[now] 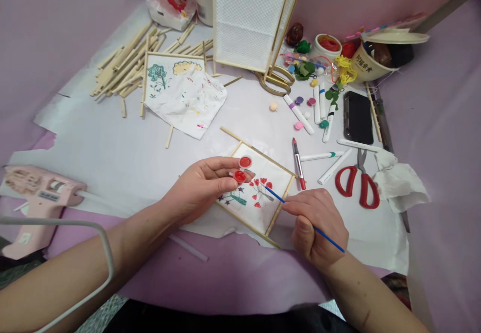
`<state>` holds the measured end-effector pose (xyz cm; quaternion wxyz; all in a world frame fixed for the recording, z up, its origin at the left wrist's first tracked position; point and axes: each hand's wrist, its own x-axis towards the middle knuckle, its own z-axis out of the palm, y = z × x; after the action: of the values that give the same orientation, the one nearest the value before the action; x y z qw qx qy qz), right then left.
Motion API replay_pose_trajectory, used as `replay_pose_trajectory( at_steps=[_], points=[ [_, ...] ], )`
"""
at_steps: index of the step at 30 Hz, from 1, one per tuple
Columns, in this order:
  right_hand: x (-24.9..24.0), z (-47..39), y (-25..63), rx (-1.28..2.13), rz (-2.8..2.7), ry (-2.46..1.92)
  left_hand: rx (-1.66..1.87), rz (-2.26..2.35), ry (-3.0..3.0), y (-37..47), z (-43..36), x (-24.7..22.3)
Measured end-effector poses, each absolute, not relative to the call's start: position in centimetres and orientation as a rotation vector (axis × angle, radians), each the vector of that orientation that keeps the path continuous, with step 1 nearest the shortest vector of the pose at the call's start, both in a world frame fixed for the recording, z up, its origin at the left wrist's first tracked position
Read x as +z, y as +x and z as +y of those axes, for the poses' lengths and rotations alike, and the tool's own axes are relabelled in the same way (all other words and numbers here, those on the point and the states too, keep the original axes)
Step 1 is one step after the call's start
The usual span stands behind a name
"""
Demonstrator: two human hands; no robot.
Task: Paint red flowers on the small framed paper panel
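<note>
My left hand (205, 185) pinches a small open paint pot (240, 176) of red paint, its round lid (245, 161) flipped up beyond it. In my right hand (319, 225) is a thin blue paintbrush (276, 195), its tip over the red flowers on a white panel. That panel (259, 218) lies on the table in a frame of thin wooden sticks, with red flowers, green leaves and dark stars painted on it. Part of the panel's left side is hidden behind my left hand.
Right of the panel lie a red marker (298, 162), red-handled scissors (358, 183), crumpled tissue (400, 180) and a black phone (358, 117). A white stick-framed lantern (248, 17) stands behind. Wooden sticks (128, 62) are piled back left; a pink glue gun (41, 203) lies left, with a pale cable (107, 253) nearby.
</note>
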<state>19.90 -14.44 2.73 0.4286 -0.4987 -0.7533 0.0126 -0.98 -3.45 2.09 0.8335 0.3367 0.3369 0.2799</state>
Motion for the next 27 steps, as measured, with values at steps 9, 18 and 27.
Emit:
replay_pose_trajectory(
  at_steps=[9, 18, 27],
  points=[
    [2.79, -14.41, 19.91, 0.062, -1.885, -1.262, 0.595, 0.69, 0.7, -0.95, -3.42, 2.01],
    [2.43, -14.44, 19.99, 0.072, -1.874, -1.272, 0.593, 0.657, 0.695, -0.86, -3.42, 2.07],
    [2.77, -14.49, 19.97, 0.082, -1.859, -1.266, 0.598, 0.639, 0.691, -0.83, -3.48, 1.96]
  ],
)
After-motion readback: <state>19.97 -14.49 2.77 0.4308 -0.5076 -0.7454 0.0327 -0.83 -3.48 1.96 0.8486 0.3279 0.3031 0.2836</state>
